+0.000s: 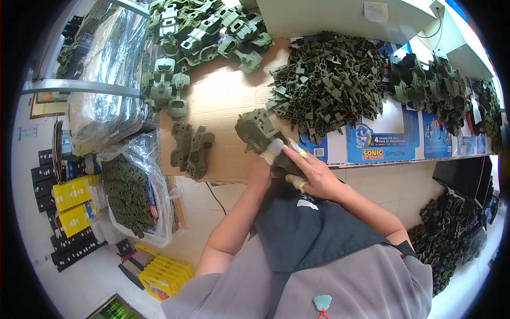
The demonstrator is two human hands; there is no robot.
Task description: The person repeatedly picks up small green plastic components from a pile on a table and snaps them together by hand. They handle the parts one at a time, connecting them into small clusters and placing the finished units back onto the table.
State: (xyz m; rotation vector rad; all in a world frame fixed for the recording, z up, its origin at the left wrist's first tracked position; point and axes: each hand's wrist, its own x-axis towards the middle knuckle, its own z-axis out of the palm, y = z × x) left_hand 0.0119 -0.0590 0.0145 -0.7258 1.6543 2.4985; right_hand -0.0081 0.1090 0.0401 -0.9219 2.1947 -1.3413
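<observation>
Both my hands are at a dark green moulded plastic part (pixel 257 127), shaped like a toy vehicle body, tilted over the front edge of the cardboard-covered table (pixel 223 101). My left hand (pixel 263 164) grips it from below, with a pale cover on a fingertip; its other fingers are mostly hidden. From the right, my right hand (pixel 321 178) closes on the part's near end, thumb and fingers wrapped in white and yellowish tape. Two similar green parts (pixel 190 150) lie on the cardboard to the left of my hands.
A big heap of small green plastic pieces (pixel 332 80) covers the table's back right. More green vehicle bodies (pixel 212 32) are piled at the back left, others (pixel 433 82) at the far right. Plastic-wrapped stacks (pixel 109 90) and yellow trays (pixel 164 274) stand at left.
</observation>
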